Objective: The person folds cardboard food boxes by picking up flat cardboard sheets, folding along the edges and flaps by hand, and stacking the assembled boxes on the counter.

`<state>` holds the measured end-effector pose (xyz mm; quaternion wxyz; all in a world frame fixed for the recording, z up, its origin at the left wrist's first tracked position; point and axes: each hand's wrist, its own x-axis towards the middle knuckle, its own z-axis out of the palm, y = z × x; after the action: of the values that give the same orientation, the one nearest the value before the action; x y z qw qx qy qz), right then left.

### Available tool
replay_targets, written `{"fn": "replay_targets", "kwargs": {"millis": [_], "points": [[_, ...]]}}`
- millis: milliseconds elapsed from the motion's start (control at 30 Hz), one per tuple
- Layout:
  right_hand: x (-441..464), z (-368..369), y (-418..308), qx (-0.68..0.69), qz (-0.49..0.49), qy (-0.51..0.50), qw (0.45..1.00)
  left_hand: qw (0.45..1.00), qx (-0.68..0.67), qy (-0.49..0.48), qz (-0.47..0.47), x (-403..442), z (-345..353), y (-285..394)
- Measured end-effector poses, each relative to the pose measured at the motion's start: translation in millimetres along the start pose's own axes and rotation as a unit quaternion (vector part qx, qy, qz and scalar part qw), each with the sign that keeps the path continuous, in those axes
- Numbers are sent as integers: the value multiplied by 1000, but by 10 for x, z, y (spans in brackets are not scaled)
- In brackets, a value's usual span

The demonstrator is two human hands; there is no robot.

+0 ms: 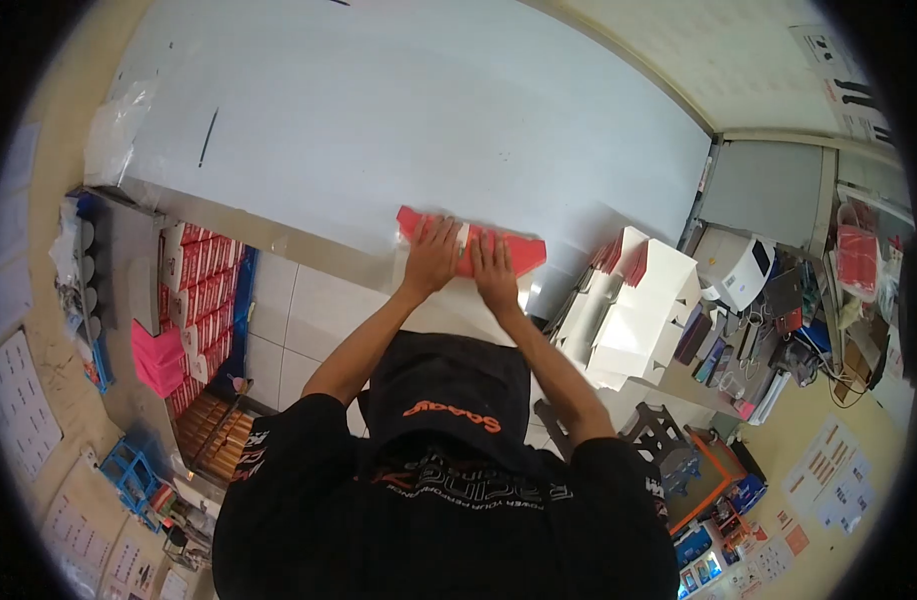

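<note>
A red cardboard piece with angled ends lies at the near edge of the white table. A pale strip shows across its middle between my hands, and a pale edge runs along its near side. My left hand rests on its left half, fingers stretched out flat over the red surface. Just beside it, my right hand lies on the middle to right part, its fingers also straight and pointing away from me. Both thumbs are mostly hidden, so I cannot tell whether they reach under the card.
White open cartons with red pieces inside stand on the right. Further right are a white machine and cluttered tools. On the left, red-and-white boxes fill a shelf near a pink item. A dark stool stands below right.
</note>
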<state>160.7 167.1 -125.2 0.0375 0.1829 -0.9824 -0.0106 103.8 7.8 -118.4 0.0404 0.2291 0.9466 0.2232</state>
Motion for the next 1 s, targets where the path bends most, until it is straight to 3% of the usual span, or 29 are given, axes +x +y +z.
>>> {"fn": "replay_targets", "kwargs": {"millis": [233, 300, 333, 400, 533, 600, 733, 900, 933, 1000], "points": [[-334, 212, -182, 9, -7, -63, 998, 988, 127, -47, 69, -263, 189, 32], [-239, 154, -117, 38, -2, -64, 997, 984, 41, -172, -24, 318, 1, 27], [-255, 118, -127, 44, -4, -75, 996, 983, 42, -176, -21, 396, 111, -44], [-230, 87, -85, 42, -7, -83, 996, 997, 39, 35, -52, 571, 432, -150], [-376, 95, -132, 69, -11, -84, 994, 993, 20, 27, -114, 446, 444, -86], [-319, 186, -66, 34, -34, -89, 995, 994, 81, 34, -61, 519, 489, -120], [-305, 114, -29, 28, -51, -128, 990, 994, 87, 10, -67, 564, 477, -159], [-236, -48, -4, 121, -20, -105, 987, 996, 39, 21, -72, 529, 413, -112], [-96, -173, 77, 191, 13, -133, 973, 997, 44, 31, -60, 593, 418, -192], [326, -449, 435, 310, 64, -229, 921, 991, -49, -94, -81, 758, 431, -356]]}}
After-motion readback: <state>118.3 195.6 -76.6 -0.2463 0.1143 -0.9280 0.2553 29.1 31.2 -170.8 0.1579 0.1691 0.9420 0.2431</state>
